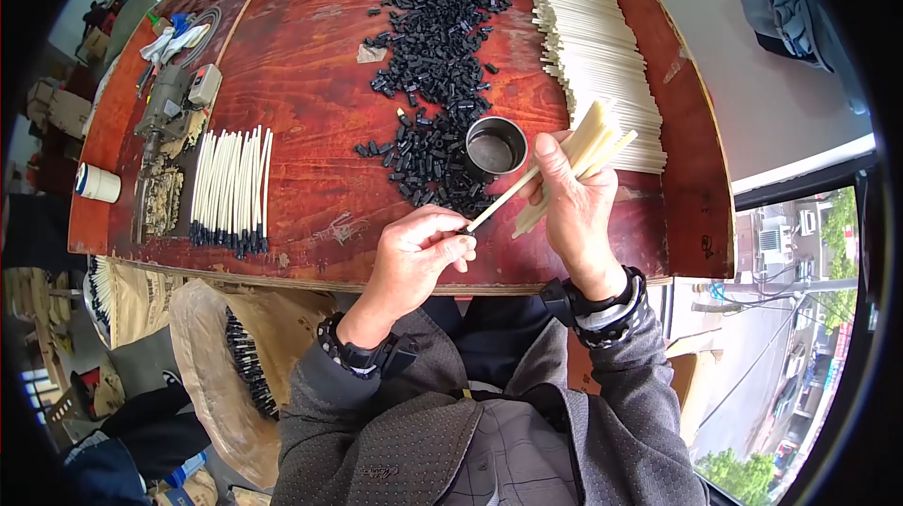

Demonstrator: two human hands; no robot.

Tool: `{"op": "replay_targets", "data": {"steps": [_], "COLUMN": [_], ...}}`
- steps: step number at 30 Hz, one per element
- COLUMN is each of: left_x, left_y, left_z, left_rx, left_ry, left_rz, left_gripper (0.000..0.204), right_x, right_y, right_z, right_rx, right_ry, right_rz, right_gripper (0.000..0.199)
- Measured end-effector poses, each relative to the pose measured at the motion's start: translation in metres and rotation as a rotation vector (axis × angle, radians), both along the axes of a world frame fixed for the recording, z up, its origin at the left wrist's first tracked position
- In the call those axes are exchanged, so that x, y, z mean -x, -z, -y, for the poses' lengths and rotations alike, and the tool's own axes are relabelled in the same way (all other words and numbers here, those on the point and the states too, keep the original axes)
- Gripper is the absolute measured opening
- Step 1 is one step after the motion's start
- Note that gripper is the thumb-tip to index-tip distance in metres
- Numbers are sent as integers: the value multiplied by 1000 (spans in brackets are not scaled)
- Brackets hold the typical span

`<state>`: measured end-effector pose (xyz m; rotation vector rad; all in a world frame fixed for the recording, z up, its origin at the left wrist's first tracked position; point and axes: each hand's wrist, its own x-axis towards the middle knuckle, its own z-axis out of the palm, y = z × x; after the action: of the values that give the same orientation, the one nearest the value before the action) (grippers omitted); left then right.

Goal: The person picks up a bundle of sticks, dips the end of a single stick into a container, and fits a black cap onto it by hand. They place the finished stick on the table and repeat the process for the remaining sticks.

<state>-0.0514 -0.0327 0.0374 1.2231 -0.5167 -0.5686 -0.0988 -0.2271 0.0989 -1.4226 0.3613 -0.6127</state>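
Note:
In my right hand (576, 205) is a loose bundle of thin cream sticks (594, 134), closed in by the fingers and thumb. One stick (503, 205) juts from it toward the left. My left hand (419, 257) pinches a small black cap (466, 232) at that stick's tip; the fingers partly hide it. Just beyond the hands stands a round metal cup (517, 163). A long heap of black caps (437, 36) runs away across the red wooden table (310, 55).
Stacked cream sticks (602, 64) lie at the right. Black-tipped sticks (230, 181) rest in a row at the left, near a small metal machine (167, 102) and a white jar (98, 183). Raised boards edge the table. A plastic-lined sack (212, 365) stands below its front left.

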Motion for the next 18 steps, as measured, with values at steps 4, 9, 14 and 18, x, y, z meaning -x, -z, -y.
{"op": "replay_targets", "data": {"steps": [4, 9, 14, 18], "left_x": [2, 0, 4, -2], "left_y": [-3, 9, 5, -1], "left_z": [-8, -1, -8, -20], "left_rx": [-87, -201, -198, -187], "left_ry": [-56, -210, -242, -330], "left_rz": [131, 464, 478, 576], "left_gripper": [12, 12, 12, 12], "right_x": [3, 7, 1, -9], "right_y": [0, 19, 22, 22], "right_z": [-13, -12, -30, -23], "right_rx": [143, 827, 123, 149], "right_ry": [10, 15, -35, -72], "right_rz": [-19, 254, 1, -63], "right_gripper": [18, 13, 16, 17]}}
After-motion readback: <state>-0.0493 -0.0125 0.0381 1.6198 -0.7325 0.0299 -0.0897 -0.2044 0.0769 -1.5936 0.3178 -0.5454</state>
